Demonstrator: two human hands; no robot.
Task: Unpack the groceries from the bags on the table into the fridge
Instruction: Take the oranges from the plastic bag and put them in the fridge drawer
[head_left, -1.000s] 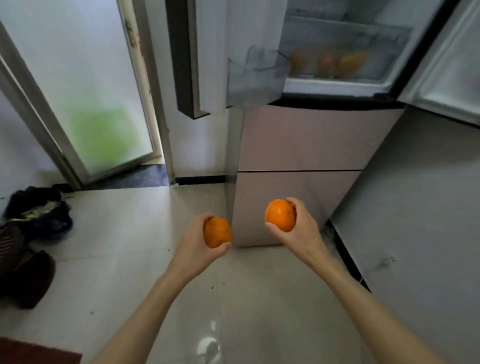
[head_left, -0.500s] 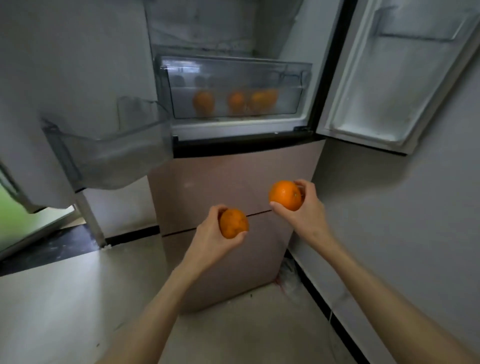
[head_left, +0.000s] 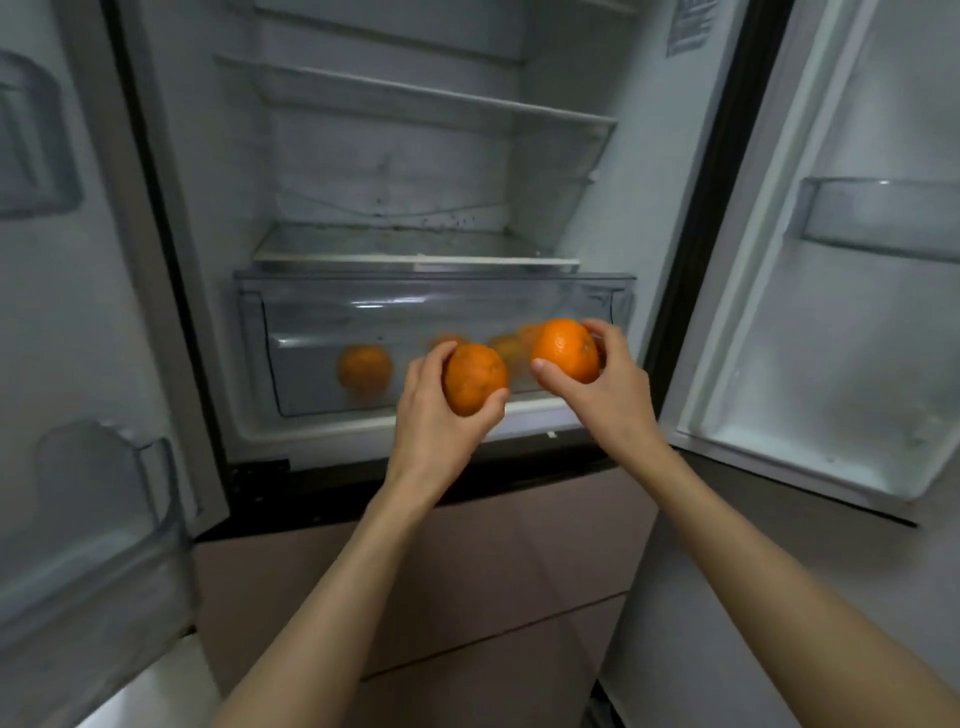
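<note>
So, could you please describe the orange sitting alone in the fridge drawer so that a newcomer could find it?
Look into the open fridge and down to the clear drawer at its bottom. The orange lies alone toward the drawer's left side, apart from the others bunched at the right behind the hands.

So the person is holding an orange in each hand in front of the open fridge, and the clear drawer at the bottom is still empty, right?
Not quite. The head view shows the left hand and right hand each holding an orange, but the clear drawer is not empty: several oranges already lie inside it.
</note>
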